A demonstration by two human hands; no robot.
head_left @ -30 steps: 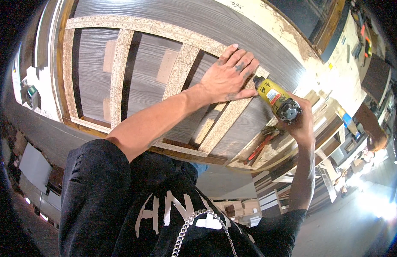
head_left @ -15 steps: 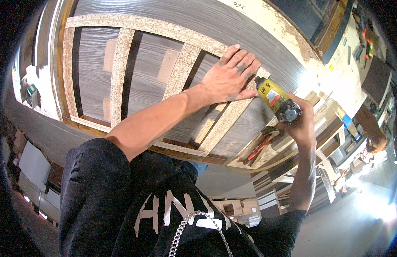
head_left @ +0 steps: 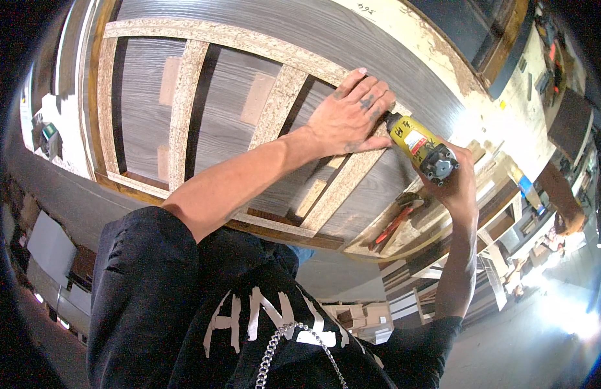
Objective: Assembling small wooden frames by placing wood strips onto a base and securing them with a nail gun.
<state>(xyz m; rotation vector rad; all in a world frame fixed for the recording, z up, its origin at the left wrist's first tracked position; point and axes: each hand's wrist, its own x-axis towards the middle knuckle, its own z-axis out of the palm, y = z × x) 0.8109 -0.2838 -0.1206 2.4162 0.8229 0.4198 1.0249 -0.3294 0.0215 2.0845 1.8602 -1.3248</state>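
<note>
My left hand (head_left: 352,117) is over the right end of a slatted chipboard frame (head_left: 278,107). Its fingers bend across the long rail, and the thumb lies apart on a cross strip. In my right hand (head_left: 461,185) is a yellow nail gun (head_left: 411,137) with a black nose and a dark round cap. The nose points at the frame's corner, close beside my left fingers; whether it touches the wood is hidden. Beneath the frame lies a grey wood-grain panel (head_left: 232,78).
Red-handled pliers (head_left: 394,228) lie on a chipboard ledge to the right, with a pale hose (head_left: 436,245) curving below. Small chipboard blocks (head_left: 258,97) sit between the strips. Several boards and wood pieces (head_left: 501,227) are stacked farther right. Bright light glares at lower right.
The nail gun has tilted slightly, its cap and my right hand shifting a little up and right. My left hand stays at the same corner of the frame.
</note>
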